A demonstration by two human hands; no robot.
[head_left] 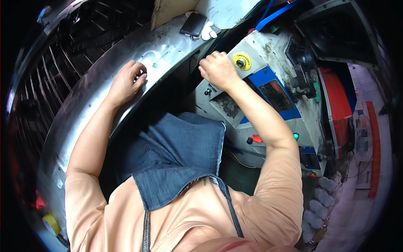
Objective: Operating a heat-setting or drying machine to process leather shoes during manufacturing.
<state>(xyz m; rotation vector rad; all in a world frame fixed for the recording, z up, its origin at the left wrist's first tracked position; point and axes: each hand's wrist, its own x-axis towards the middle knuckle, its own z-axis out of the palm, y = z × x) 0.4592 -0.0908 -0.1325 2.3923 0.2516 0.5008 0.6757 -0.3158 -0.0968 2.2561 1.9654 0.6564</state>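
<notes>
My left hand (126, 82) rests on a shiny curved metal surface (90, 98) at the left. Its fingers are loosely bent, the thumb stands apart, and nothing shows in it. My right hand (219, 70) is at the upper left edge of a grey control panel (252, 47), with its fingers curled inward. What those fingers hold, if anything, is hidden. Just right of that hand is a round push button on a yellow disc (240, 62). Below it sits a small black toggle switch (207, 92). A blue-framed display (275, 95) lies beside my right forearm.
A dark phone (194, 24) and a white glove (208, 31) lie at the metal's far end. Wire rods (48, 80) fill the far left. Red knobs (255, 139) and a lit green button (296, 136) are under my right arm. Yellow tape (51, 225) is lower left.
</notes>
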